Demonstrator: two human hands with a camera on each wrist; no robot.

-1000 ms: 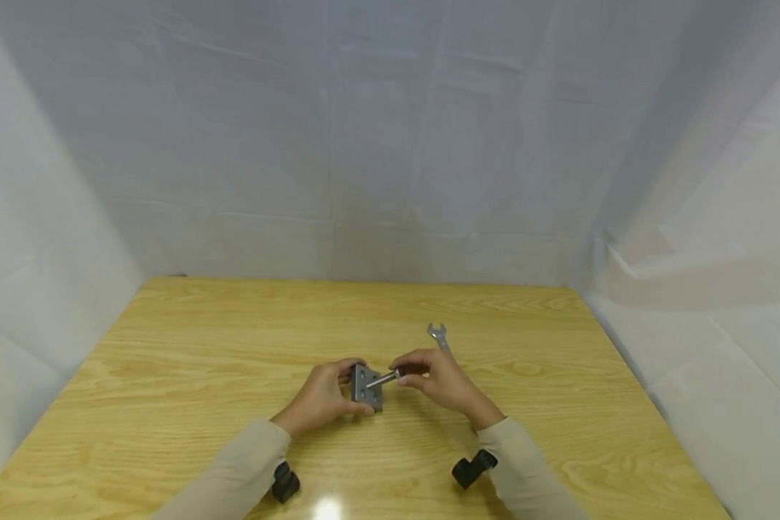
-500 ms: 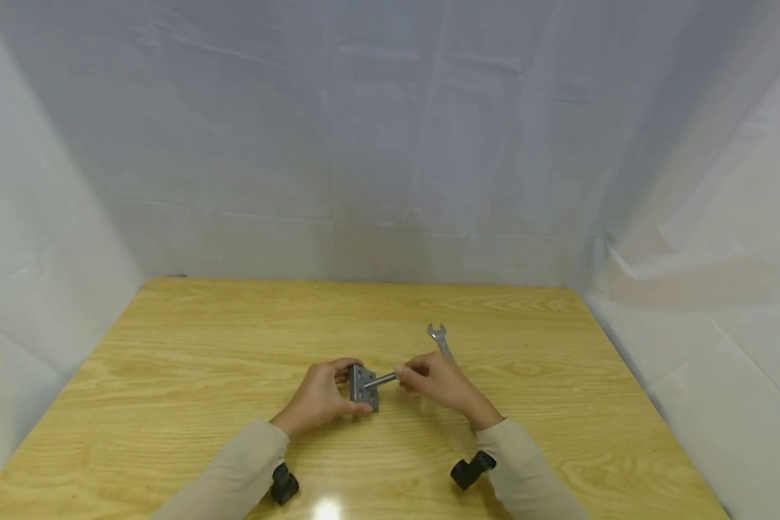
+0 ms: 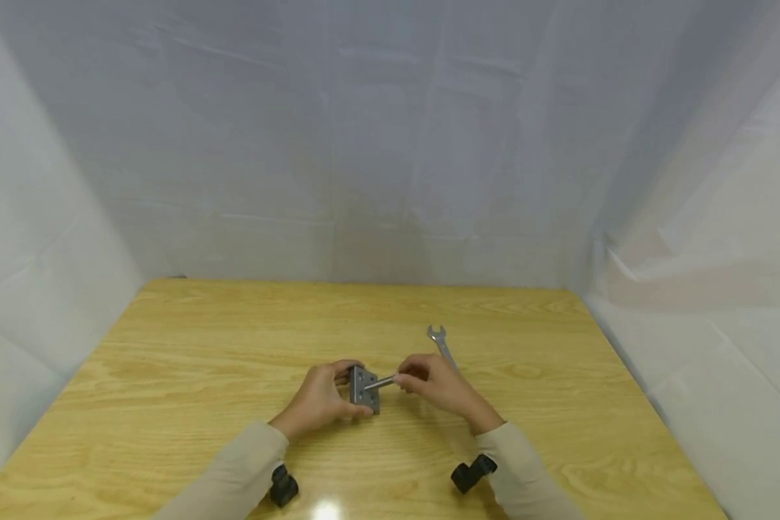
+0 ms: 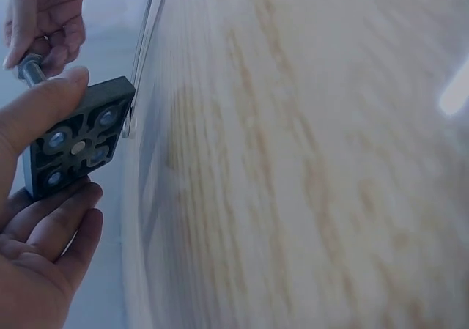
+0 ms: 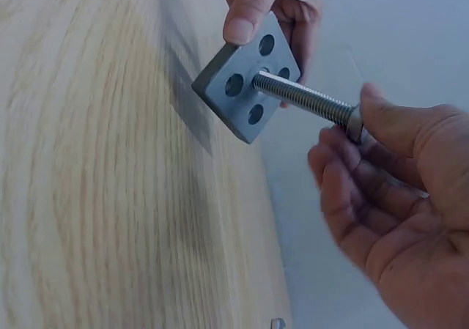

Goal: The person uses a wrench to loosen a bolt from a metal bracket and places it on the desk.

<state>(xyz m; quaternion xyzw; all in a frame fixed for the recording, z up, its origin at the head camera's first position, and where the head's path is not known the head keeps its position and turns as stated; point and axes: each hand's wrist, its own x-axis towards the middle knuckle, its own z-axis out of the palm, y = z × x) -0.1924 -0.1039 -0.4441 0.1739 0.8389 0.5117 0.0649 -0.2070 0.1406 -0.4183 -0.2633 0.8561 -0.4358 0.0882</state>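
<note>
My left hand (image 3: 321, 393) grips a square grey plate (image 5: 245, 80) by its edges, thumb on one side and fingers on the other. Round holes sit near the plate's corners. A threaded bolt (image 5: 308, 100) stands in the centre hole, its shank sticking out towards my right hand (image 3: 437, 383). Thumb and fingers of that hand pinch the bolt at its head (image 5: 355, 124). Seen from behind in the left wrist view, the plate (image 4: 77, 142) has a ribbed face, with a light round spot at its centre.
An open-ended wrench (image 3: 438, 336) lies on the wooden table (image 3: 247, 318) just beyond my right hand, its lower part hidden. White sheeting (image 3: 377, 144) hangs behind the table and at both sides.
The right hand's thumb and fingers have shifted their hold around the bolt head. The plate has moved slightly to the left. The wrench has stayed put.
</note>
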